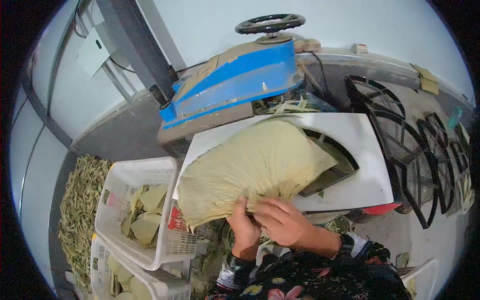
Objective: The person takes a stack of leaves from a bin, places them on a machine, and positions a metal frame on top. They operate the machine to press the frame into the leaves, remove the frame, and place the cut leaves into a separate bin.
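A thick stack of large pale yellow-green dried leaves [250, 160] lies fanned out over a white board [372, 175], its near edge gathered into folds. My left hand [244, 231] is closed on that gathered edge, thumb pointing up along it. Just to its right, my right hand [286, 224] grips the same edge with curled fingers, slightly blurred. The fingertips under the stack are hidden. Partly covered by the leaves, a black fan-shaped frame [345, 159] rests on the board at the right.
Behind the board stands a blue machine arm [235, 82] topped by a black handwheel [270, 23]. Several black metal frames [410, 145] lean at the right. At left are a white basket [170, 200] with cut leaf pieces, another basket [172, 290], and a heap of leaf scraps [82, 215].
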Demonstrator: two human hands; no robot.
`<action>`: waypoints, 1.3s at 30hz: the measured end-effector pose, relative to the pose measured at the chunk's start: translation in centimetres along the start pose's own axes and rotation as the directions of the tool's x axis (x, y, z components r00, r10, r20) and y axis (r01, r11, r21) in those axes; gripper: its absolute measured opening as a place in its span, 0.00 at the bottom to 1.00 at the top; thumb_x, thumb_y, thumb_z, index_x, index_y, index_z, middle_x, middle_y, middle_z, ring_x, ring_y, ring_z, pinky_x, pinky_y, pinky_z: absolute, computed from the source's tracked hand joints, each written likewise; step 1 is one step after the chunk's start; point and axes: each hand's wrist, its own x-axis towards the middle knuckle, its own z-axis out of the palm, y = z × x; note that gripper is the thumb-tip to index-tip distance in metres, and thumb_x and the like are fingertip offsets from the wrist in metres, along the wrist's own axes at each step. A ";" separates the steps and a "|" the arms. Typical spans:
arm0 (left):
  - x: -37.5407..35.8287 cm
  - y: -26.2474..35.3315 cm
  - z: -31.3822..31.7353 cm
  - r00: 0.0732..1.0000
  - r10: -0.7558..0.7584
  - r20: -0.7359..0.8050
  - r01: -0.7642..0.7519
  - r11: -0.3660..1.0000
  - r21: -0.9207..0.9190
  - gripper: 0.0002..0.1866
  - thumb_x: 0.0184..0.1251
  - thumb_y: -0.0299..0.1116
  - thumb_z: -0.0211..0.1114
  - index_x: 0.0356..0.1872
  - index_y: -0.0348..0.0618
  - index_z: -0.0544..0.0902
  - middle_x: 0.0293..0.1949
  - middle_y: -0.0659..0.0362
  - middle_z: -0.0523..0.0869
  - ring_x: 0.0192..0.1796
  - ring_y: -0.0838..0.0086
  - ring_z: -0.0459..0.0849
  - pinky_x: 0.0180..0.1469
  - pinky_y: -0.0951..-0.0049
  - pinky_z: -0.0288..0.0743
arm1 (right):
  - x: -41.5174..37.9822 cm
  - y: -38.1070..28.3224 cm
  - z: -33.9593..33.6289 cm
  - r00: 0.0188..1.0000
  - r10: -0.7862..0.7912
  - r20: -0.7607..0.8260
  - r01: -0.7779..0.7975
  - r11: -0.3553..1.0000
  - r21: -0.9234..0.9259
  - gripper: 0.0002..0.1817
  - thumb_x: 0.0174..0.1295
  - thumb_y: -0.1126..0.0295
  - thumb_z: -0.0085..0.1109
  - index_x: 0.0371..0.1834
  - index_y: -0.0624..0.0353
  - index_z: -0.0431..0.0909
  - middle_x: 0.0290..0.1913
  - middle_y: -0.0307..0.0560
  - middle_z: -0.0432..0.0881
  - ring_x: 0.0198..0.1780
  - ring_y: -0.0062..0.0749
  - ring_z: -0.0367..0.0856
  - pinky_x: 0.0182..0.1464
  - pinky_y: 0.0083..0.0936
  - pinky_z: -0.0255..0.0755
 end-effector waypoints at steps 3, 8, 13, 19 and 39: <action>1.0 0.6 -2.9 0.964 -0.249 -0.089 0.232 0.959 -0.165 0.18 0.61 0.32 0.54 0.51 0.35 0.73 0.48 0.55 0.78 0.51 0.65 0.78 0.53 0.61 0.72 | -4.6 -0.6 0.0 0.931 0.168 0.323 -0.305 0.843 0.443 0.23 0.56 0.64 0.57 0.54 0.64 0.69 0.56 0.54 0.72 0.57 0.48 0.70 0.55 0.41 0.67; 1.4 0.8 -6.8 0.958 -0.285 0.013 0.283 0.944 -0.169 0.19 0.61 0.32 0.53 0.53 0.34 0.72 0.50 0.54 0.77 0.53 0.62 0.77 0.55 0.59 0.71 | -6.4 0.0 3.0 0.462 0.603 0.650 -0.395 -0.516 0.760 0.36 0.56 0.57 0.62 0.65 0.60 0.57 0.62 0.49 0.66 0.65 0.44 0.64 0.66 0.45 0.58; 0.9 1.5 -10.2 0.920 -0.384 0.084 0.370 0.918 0.142 0.22 0.62 0.33 0.54 0.57 0.36 0.69 0.54 0.52 0.76 0.55 0.58 0.75 0.57 0.55 0.69 | -1.5 0.2 4.2 0.233 0.749 0.620 -0.148 -0.602 0.784 0.29 0.62 0.64 0.53 0.65 0.59 0.57 0.60 0.50 0.69 0.62 0.44 0.67 0.64 0.44 0.62; 5.7 9.7 -16.7 0.954 0.139 0.266 0.047 0.807 -0.589 0.31 0.62 0.39 0.58 0.63 0.35 0.62 0.59 0.48 0.72 0.62 0.60 0.71 0.65 0.54 0.61 | 1.1 3.3 5.1 0.289 0.850 0.441 -0.195 -0.398 0.896 0.32 0.56 0.66 0.61 0.64 0.58 0.59 0.59 0.48 0.69 0.61 0.44 0.68 0.64 0.47 0.61; 14.7 14.2 -17.4 0.985 0.061 0.160 -0.108 0.947 0.303 0.25 0.58 0.19 0.61 0.59 0.35 0.70 0.52 0.57 0.77 0.51 0.72 0.75 0.56 0.72 0.68 | 3.1 4.7 13.2 0.419 0.873 0.249 -0.222 -0.167 0.961 0.36 0.53 0.64 0.66 0.64 0.57 0.60 0.61 0.43 0.68 0.64 0.39 0.63 0.64 0.43 0.60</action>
